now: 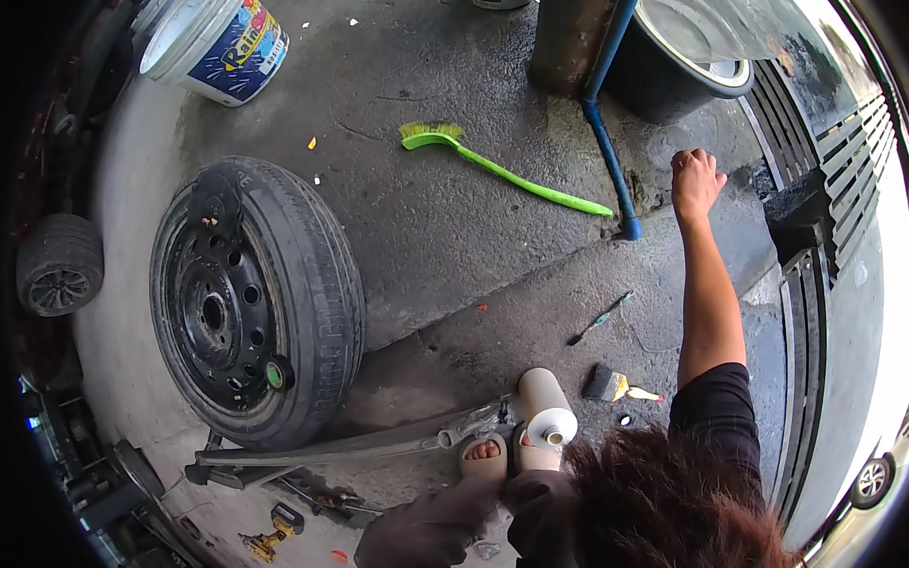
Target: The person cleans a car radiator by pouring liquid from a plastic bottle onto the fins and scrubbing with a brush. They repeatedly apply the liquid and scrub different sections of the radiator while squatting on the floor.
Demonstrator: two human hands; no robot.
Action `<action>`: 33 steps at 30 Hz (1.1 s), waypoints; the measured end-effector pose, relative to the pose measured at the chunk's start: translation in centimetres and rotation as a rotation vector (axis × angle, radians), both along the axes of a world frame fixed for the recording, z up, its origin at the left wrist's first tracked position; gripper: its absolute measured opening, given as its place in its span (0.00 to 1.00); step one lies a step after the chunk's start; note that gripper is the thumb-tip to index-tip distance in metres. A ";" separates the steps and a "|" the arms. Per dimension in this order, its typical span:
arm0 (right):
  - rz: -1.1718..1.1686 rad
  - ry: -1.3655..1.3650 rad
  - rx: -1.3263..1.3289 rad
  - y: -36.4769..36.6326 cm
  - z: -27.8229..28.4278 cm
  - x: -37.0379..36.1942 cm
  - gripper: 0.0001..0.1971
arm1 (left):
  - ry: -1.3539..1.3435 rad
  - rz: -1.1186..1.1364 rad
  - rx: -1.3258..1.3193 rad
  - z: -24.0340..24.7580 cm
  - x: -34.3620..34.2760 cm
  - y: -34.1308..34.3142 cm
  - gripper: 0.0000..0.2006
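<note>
My right hand [697, 183] reaches forward on the right side, over the wet concrete. Its fingers are curled in, and whatever they may hold is hidden. It is nearest to the blue pipe [612, 158] on its left and the large black tub [657, 72] beyond it. To the left of the pipe's foot lies a bright green long-handled scrub brush [531, 184], bristles facing away. Nearer to me are a small thin brush [604, 319] and a paintbrush [618, 386] with a pale handle. My left hand is out of view.
A wheel with a black steel rim [320, 299] stands at the left. Beside my feet are a long grey metal bar [360, 443] and a whitish cylinder [546, 401]. A yellow-black power tool [273, 533] lies lower left, a paint bucket [231, 51] stands far left, and metal grating [808, 362] runs along the right.
</note>
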State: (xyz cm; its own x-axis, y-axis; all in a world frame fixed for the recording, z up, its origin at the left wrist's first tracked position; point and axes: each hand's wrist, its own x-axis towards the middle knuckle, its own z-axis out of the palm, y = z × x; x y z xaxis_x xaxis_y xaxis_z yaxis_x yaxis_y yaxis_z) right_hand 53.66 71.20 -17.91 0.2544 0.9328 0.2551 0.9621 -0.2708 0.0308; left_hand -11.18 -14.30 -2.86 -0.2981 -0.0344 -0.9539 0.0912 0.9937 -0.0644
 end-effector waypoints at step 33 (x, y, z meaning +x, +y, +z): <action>0.362 0.240 -0.495 -64.1 26.4 -8.5 0.02 | 0.541 0.002 0.315 23.9 11.8 -13.9 0.34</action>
